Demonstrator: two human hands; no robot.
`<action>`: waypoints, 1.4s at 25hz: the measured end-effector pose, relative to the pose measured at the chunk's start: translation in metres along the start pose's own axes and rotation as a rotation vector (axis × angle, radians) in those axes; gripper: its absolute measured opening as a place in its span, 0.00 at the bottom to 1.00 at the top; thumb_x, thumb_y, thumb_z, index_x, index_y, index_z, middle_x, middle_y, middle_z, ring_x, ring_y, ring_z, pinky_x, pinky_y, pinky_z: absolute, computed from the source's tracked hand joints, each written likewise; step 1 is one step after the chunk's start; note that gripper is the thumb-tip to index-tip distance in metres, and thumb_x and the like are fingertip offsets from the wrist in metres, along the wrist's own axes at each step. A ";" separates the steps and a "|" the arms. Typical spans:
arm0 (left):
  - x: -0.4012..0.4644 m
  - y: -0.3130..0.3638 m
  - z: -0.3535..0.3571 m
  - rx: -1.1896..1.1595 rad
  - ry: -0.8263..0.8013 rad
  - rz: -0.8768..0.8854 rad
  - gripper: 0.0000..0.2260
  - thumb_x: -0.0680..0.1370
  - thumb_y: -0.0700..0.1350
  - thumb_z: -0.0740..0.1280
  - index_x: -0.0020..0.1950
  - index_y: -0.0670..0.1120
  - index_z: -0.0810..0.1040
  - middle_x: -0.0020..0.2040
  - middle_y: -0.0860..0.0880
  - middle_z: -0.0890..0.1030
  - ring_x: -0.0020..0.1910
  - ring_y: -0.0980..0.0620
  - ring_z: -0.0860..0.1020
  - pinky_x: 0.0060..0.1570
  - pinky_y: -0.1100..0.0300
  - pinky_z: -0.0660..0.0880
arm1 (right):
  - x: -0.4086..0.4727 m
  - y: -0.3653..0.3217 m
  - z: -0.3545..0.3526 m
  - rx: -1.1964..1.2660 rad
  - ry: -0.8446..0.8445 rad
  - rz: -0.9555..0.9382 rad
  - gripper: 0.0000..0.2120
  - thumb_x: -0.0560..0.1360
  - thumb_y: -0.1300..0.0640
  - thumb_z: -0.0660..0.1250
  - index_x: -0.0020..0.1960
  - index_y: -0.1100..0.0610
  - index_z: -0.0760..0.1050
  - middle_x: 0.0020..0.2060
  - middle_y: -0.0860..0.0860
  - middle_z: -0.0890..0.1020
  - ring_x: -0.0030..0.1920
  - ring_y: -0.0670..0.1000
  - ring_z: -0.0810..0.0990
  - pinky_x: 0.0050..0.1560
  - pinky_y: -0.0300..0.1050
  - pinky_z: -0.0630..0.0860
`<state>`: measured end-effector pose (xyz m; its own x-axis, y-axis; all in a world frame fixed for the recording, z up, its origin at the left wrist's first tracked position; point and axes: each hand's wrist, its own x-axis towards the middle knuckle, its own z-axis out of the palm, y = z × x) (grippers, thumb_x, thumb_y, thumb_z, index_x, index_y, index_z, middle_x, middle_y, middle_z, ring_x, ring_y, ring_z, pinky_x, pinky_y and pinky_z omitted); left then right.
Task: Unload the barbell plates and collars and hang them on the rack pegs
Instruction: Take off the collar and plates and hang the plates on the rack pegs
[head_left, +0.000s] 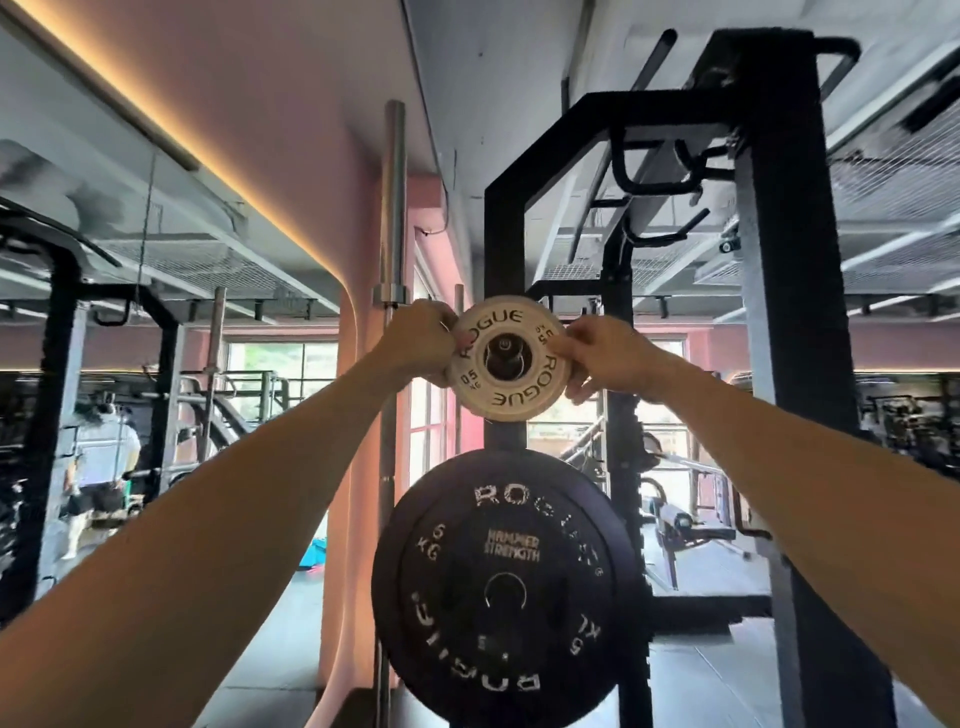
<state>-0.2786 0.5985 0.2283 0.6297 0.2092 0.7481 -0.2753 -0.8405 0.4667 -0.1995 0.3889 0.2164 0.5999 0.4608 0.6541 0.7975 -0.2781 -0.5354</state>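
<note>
Small round white plate (503, 358), matte, pinched at both edges: left hand (415, 338), right hand (605, 358), fingers curled on rim. Centred over a peg (503, 345), seemingly on it, above black rubber plate (506, 587) on rack upright (504, 234).

A warm yellow strip light (171, 140) runs diagonally along the ceiling at the upper left of the frame. A person in a light shirt (101, 467) stands at the far left, by another black steel rack (62, 364). Bright windows (280, 364) show mid-left beyond a pink rounded wall (358, 415), and a black padded gym bench (680, 525) sits lower right.
</note>
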 end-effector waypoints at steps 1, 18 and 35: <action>0.012 -0.004 0.003 -0.020 0.005 0.002 0.08 0.76 0.39 0.70 0.54 0.39 0.78 0.48 0.40 0.82 0.45 0.41 0.83 0.45 0.44 0.82 | 0.011 0.003 0.001 -0.001 0.017 -0.002 0.09 0.80 0.56 0.62 0.54 0.62 0.74 0.34 0.56 0.83 0.29 0.53 0.82 0.32 0.47 0.82; 0.139 -0.087 0.084 0.239 0.149 0.081 0.13 0.76 0.50 0.70 0.54 0.42 0.78 0.51 0.44 0.81 0.51 0.43 0.80 0.49 0.52 0.76 | 0.144 0.100 0.034 -0.084 0.120 0.087 0.17 0.79 0.52 0.65 0.40 0.66 0.78 0.25 0.57 0.81 0.21 0.51 0.79 0.23 0.37 0.74; 0.120 -0.120 0.121 0.369 -0.087 0.149 0.12 0.73 0.48 0.70 0.54 0.46 0.77 0.46 0.47 0.81 0.46 0.44 0.80 0.44 0.57 0.76 | 0.111 0.149 0.054 -0.260 0.196 0.155 0.18 0.76 0.43 0.66 0.46 0.59 0.76 0.39 0.53 0.84 0.32 0.46 0.81 0.36 0.41 0.77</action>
<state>-0.0822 0.6644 0.2051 0.6662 0.0416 0.7446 -0.0994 -0.9846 0.1440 -0.0178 0.4442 0.1803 0.6959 0.2334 0.6792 0.6708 -0.5489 -0.4987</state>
